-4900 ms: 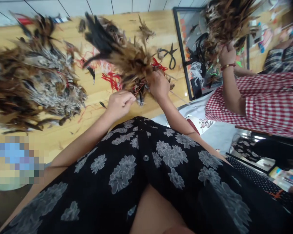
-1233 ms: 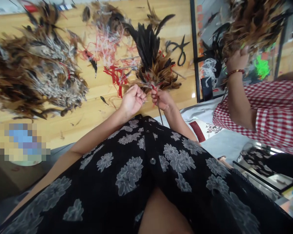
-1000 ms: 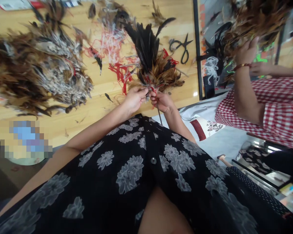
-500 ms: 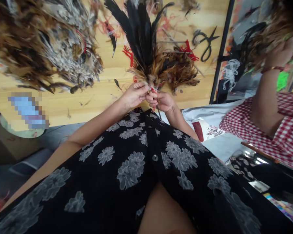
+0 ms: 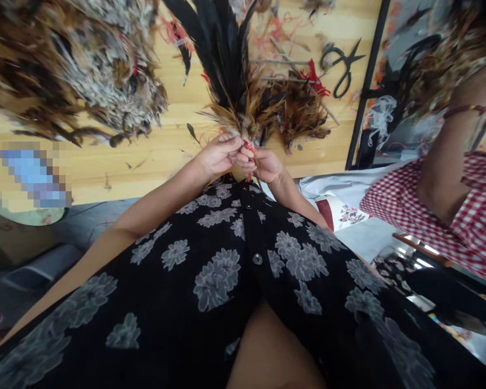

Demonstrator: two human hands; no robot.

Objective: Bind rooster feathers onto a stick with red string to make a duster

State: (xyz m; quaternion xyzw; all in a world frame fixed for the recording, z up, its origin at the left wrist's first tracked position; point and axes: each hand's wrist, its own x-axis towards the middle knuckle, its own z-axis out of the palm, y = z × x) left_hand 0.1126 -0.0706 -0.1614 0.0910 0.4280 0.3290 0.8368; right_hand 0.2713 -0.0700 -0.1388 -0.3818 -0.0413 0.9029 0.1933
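A feather bundle [image 5: 222, 59], with long black plumes above a ruff of short brown feathers, points away from me over the table. Red string [image 5: 248, 147] shows at its bound base. My right hand [image 5: 266, 163] is closed around that base, fingers curled. Beside it, my left hand [image 5: 222, 155] pinches thumb against fingers right at the string; the tips partly hide what is between them. Just right of the bundle lies a heap of brown feathers [image 5: 303, 113].
Black scissors [image 5: 344, 65] and red strings [image 5: 316, 78] lie at the upper right, near thin sticks [image 5: 279, 62]. A large feather pile [image 5: 113, 75] covers the left. A blurred-out item [image 5: 34, 175] is at the table's left edge. At right, a co-worker's arm [image 5: 447, 146] handles feathers.
The bundle and both hands have shifted slightly left in view, and the plumes lean a little more left. My grip looks the same. The co-worker's forearm has moved slightly right.
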